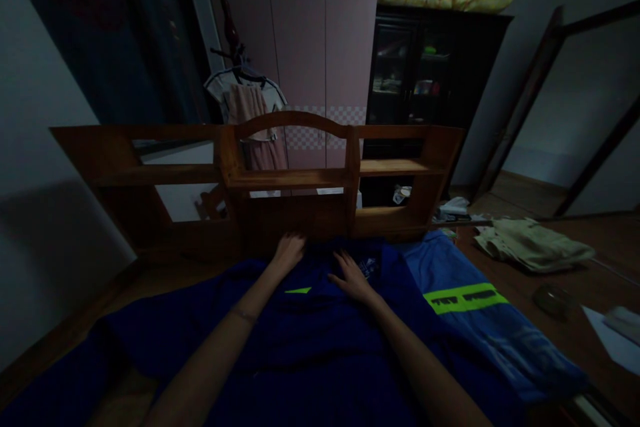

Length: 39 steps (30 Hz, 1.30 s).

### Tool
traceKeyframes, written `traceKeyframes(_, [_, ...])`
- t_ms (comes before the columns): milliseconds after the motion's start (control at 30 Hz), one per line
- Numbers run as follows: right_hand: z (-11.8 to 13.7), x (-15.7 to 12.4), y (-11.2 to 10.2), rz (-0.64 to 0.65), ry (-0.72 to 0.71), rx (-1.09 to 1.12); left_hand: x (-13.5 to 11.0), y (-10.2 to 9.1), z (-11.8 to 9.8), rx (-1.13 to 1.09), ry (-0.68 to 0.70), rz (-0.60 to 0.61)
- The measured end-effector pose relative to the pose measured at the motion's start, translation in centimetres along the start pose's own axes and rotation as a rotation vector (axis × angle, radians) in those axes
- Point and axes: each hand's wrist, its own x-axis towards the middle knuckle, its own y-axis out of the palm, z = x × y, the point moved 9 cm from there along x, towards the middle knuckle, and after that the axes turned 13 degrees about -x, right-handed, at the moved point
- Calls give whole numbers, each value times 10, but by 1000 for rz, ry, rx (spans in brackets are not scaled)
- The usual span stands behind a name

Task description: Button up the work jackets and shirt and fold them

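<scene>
A dark blue long-sleeved garment [320, 360] lies spread out in front of me, one sleeve reaching to the lower left. It has a small yellow-green patch [299, 290] and a pale print near its collar end. At that far edge, the fingers of my left hand [290, 253] are closed and bent down on the cloth; their tips are hard to see in the dim light. My right hand [354, 278] rests palm down on the garment beside the print, fingers stretched and thumb apart. A lighter blue cloth [480, 327] with a yellow-green lettered band lies partly beneath, on the right.
A wooden shelf unit [290, 178] stands directly beyond the garment. Folded beige cloth [533, 245], a round glass dish [551, 300] and white paper [613, 340] lie to the right. Behind are a clothes stand [233, 33], a pink wardrobe [300, 47] and a black cabinet [470, 80].
</scene>
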Motion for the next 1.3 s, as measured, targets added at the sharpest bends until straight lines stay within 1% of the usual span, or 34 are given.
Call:
traceKeyframes(100, [-3, 0, -2, -13, 15, 36, 23, -6, 8, -57, -43, 14])
traceKeyframes(267, [-8, 1, -2, -37, 37, 67, 48, -26, 13, -136, -76, -39])
traceKeyframes(400, [-9, 2, 1, -30, 42, 61, 54, -42, 23, -144, -99, -76])
traceKeyframes(500, [-11, 4, 3, -37, 55, 41, 45, -43, 24, -125, -95, -100])
traceKeyframes(567, [-13, 5, 5, -48, 70, 29, 34, -33, 16, -125, -59, -101])
traceKeyframes(600, [-13, 5, 5, -55, 76, 26, 28, -23, 10, -134, -34, -86])
traceKeyframes(633, [-13, 5, 5, -62, 76, 27, 23, -10, 3, -148, -7, -55])
traceKeyframes(733, [-8, 4, -1, -107, 67, 41, 12, 40, -16, -223, 53, 94])
traceKeyframes(800, [-5, 3, -14, -187, 82, 51, 14, 67, -22, -281, 67, 153])
traceKeyframes(833, [-5, 1, -22, -242, 105, 52, 18, 76, -22, -308, 62, 154])
traceKeyframes(900, [-6, -2, -39, -345, 160, 46, 29, 87, -19, -357, 33, 117])
traceKeyframes(967, [-8, -4, -50, -401, 199, 36, 39, 91, -13, -397, -11, 65])
traceKeyframes(1067, [-10, -3, -54, -403, 209, 29, 42, 89, -5, -424, -70, -15])
traceKeyframes(1200, [-12, -1, -48, -370, 196, 32, 28, 71, -7, -406, -114, -134])
traceKeyframes(1300, [-14, -1, -44, -350, 194, 38, 12, 52, -18, -394, -76, -157])
